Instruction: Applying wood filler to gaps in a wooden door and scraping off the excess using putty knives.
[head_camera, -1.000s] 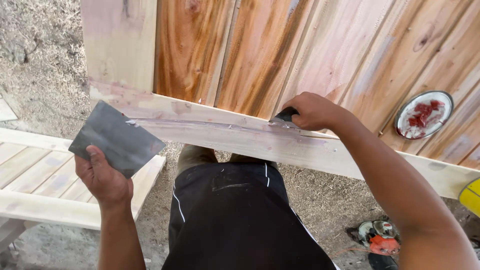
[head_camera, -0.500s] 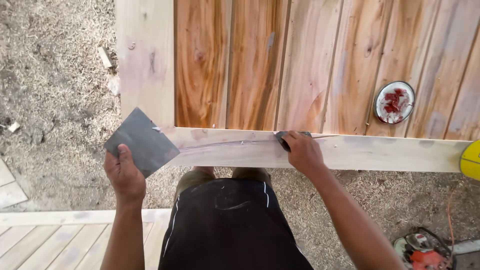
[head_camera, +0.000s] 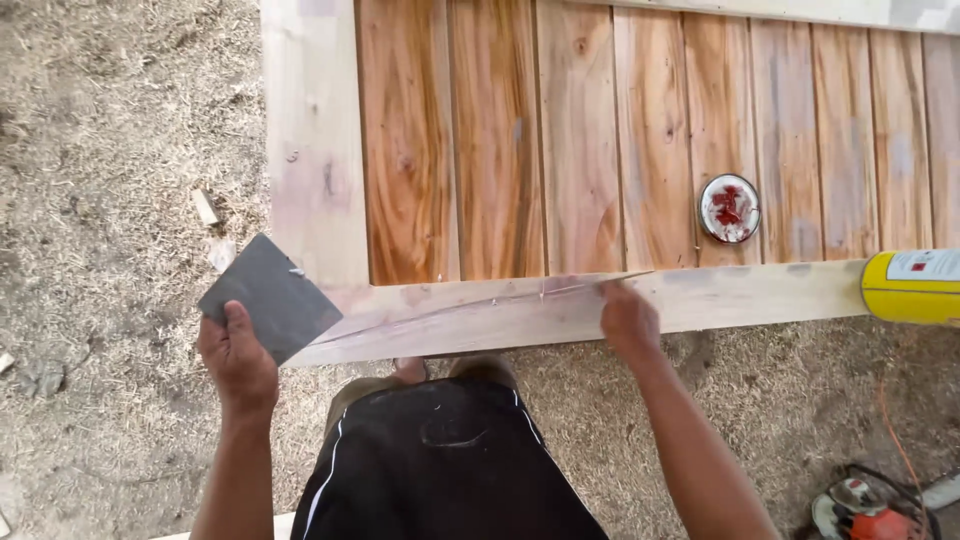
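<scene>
Under me the ground (head_camera: 120, 120) is dry dirt strewn with sawdust and wood chips, flat in daylight; an orange power tool (head_camera: 865, 510) lies at my right.

Round tin lid (head_camera: 729, 208), yellow can (head_camera: 910, 286) — orange grinder (head_camera: 862, 510)

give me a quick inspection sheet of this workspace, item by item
surface: wooden panel of upright orange-brown boards in a pale frame, lying flat above sawdust-strewn ground
job's things: pale bottom rail with a greyish smear along it; dark flat square plate
clutter: round lid with red paste on the boards; yellow can lying at the rail's right end; wood scraps on the ground
grippers: left hand holds the plate by its lower corner; right hand presses on the rail, any tool under it hidden
cables: orange cord running to a power tool at lower right
surroundings: nothing seen beyond the ground
</scene>
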